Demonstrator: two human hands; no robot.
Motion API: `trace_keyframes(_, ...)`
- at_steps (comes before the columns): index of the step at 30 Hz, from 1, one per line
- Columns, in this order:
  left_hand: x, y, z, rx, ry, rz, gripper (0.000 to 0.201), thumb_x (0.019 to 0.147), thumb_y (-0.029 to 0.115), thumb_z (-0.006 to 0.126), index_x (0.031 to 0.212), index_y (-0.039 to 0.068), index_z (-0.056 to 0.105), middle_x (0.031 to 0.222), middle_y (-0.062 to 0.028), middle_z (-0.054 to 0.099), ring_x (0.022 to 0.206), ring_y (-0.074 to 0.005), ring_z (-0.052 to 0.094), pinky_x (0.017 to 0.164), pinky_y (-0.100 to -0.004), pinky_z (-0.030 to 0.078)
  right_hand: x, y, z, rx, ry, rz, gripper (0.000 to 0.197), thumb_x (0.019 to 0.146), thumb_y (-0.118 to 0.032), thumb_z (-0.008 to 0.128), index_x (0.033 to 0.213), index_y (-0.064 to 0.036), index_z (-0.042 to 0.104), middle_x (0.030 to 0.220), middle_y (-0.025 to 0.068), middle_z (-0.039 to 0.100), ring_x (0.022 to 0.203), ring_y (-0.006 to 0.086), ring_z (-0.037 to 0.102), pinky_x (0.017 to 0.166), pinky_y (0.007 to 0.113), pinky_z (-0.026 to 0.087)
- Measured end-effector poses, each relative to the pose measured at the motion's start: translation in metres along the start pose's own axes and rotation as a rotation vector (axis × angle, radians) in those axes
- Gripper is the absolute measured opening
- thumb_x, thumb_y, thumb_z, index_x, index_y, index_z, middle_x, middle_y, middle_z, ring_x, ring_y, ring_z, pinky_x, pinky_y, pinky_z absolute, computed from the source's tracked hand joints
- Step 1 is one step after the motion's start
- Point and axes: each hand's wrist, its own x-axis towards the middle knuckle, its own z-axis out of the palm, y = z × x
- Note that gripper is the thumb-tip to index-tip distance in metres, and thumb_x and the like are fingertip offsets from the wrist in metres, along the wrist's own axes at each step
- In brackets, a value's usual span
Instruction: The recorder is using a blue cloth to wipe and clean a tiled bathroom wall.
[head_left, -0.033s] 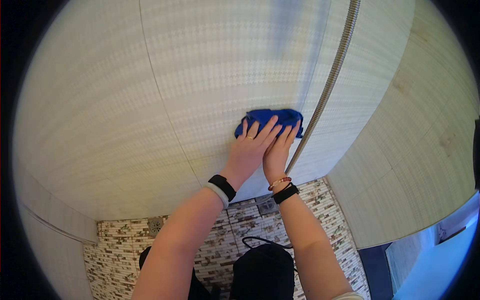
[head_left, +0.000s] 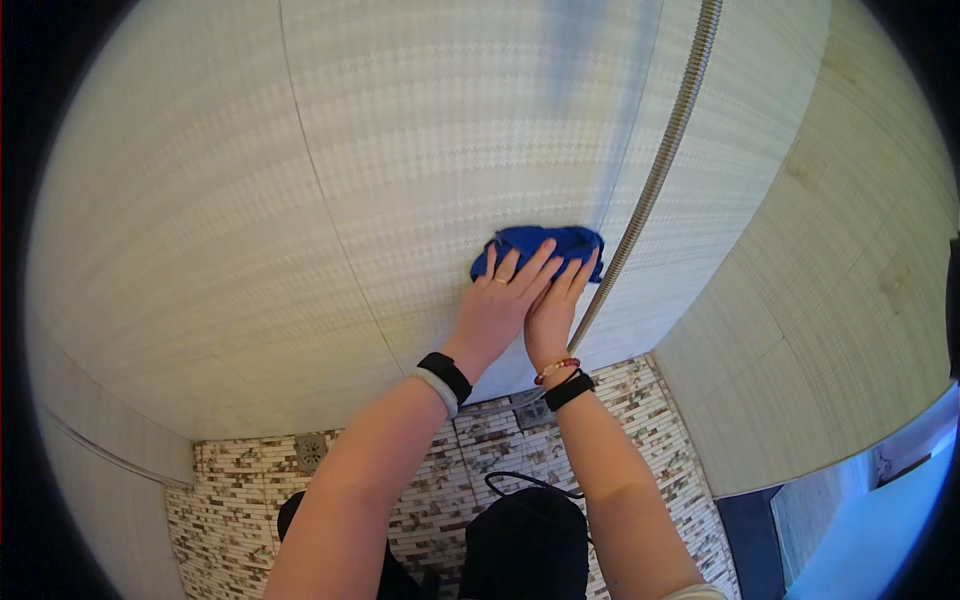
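A bunched blue cloth (head_left: 540, 238) is held against the pale, finely patterned wall (head_left: 430, 160). My left hand (head_left: 505, 295) presses on it with fingers spread over its lower part; a ring shows on one finger. Close beside it, the thumb side hidden, my right hand (head_left: 555, 305) holds the cloth's right end under its stretched fingers. The two hands touch or overlap slightly. Just right of the cloth runs a ribbed metal shower hose (head_left: 655, 180).
Below lies a floor of small mosaic tiles (head_left: 240, 500) with a square drain (head_left: 311, 453) at the left and a second drain (head_left: 537, 412) near my right wrist. Another pale wall (head_left: 810, 330) stands at the right. A dark threshold strip (head_left: 752, 540) is at the lower right.
Both hands and the cloth have slid slightly down the wall. The hose and the floor look the same.
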Motion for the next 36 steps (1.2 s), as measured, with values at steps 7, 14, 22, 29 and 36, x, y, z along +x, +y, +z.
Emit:
trace_keyframes(7,-0.048,0.007,0.040,-0.022,-0.157,0.021,0.051,0.086,0.011,0.045,0.137,0.015,0.038,0.147,-0.0013,0.030,0.117,-0.0285,0.047,0.104,-0.0464,0.033,-0.063,0.023,0.019,0.002,-0.129,0.165,0.057,0.087,0.007,0.042,0.137,0.0118,0.015,0.145,0.0330,0.003,0.128,0.0485,0.026,0.103,0.042,0.034)
trace_keyframes(14,-0.047,-0.009,0.029,-0.007,0.019,0.004,0.051,0.083,0.012,0.050,0.133,0.015,0.045,0.144,-0.0018,0.035,0.109,-0.0293,0.049,0.099,-0.0491,0.036,-0.048,-0.014,-0.002,0.133,-0.146,0.069,0.055,0.083,0.011,0.041,0.136,0.0089,0.023,0.145,0.0317,0.009,0.130,0.0483,0.023,0.105,0.043,0.031)
trace_keyframes(22,0.013,-0.044,-0.071,0.048,0.311,-0.109,0.056,0.075,0.000,0.053,0.130,0.013,0.049,0.142,-0.0104,0.037,0.112,-0.0431,0.042,0.097,-0.0588,0.031,0.062,-0.082,-0.029,0.058,0.110,-0.386,0.037,0.080,0.007,0.054,0.116,0.0008,0.052,0.136,0.0232,0.036,0.124,0.0420,0.035,0.101,0.047,0.031)
trace_keyframes(29,-0.009,-0.045,-0.047,0.097,0.344,-0.133,0.054,0.075,0.002,0.056,0.127,0.014,0.051,0.141,-0.0097,0.037,0.106,-0.0399,0.045,0.094,-0.0582,0.034,0.047,-0.069,-0.016,0.102,0.130,-0.366,0.034,0.075,0.007,0.058,0.107,-0.0037,0.061,0.121,0.0146,0.049,0.115,0.0347,0.041,0.098,0.043,0.033)
trace_keyframes(36,-0.105,-0.034,0.015,0.113,0.146,-0.195,0.045,0.077,0.006,0.052,0.121,0.013,0.056,0.136,-0.0050,0.042,0.095,-0.0313,0.046,0.090,-0.0517,0.040,-0.030,-0.026,0.005,0.082,-0.025,-0.408,0.031,0.071,0.010,0.059,0.097,-0.0056,0.060,0.113,0.0134,0.049,0.111,0.0352,0.043,0.095,0.044,0.034)
